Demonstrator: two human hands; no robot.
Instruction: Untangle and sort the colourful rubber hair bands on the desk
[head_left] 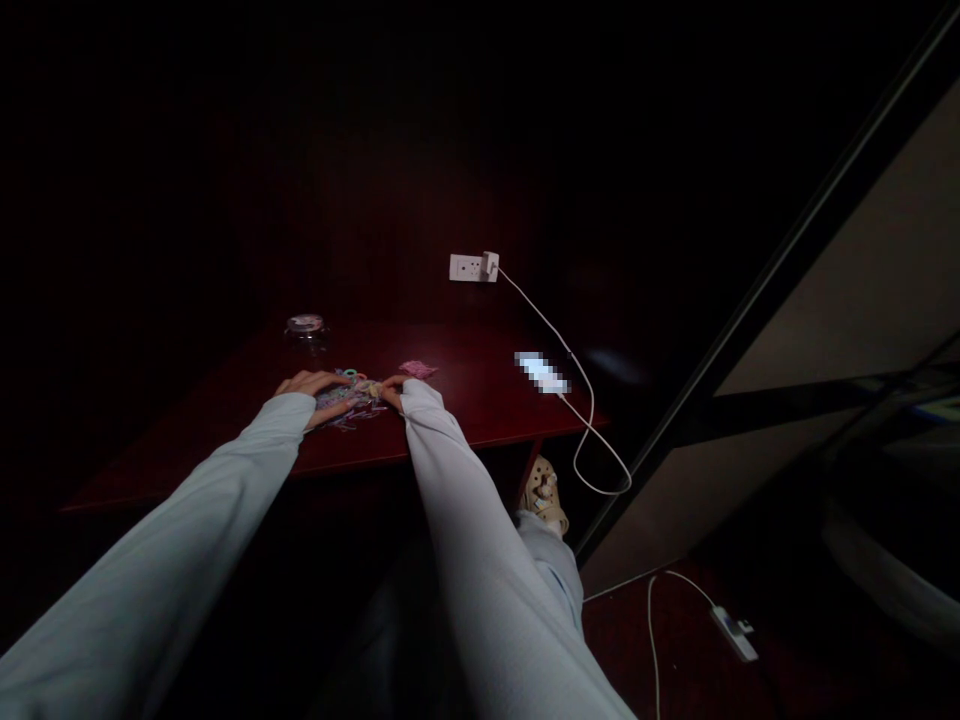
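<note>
A loose pile of small, thin, many-coloured pieces (351, 412) lies on the dark red table; their kind is too small to tell. My left hand (309, 384) reaches in from the pile's left, its thumb and fingers apart around the pieces. At the right side of the pile is my right hand (393, 390), fingers drawn together by a yellowish bit; whatever they pinch is hidden. A green ring-shaped piece (350, 373) shows at the pile's far edge. Just beyond my right hand sits a pink textured item (417, 370).
A clear lidded jar (306, 326) stands at the table's back left. On the right lies a lit phone (541, 373), its white cable (551, 328) running to a wall socket (466, 268). The table's front edge (360, 465) runs beneath my forearms. A power strip (735, 634) rests on the floor.
</note>
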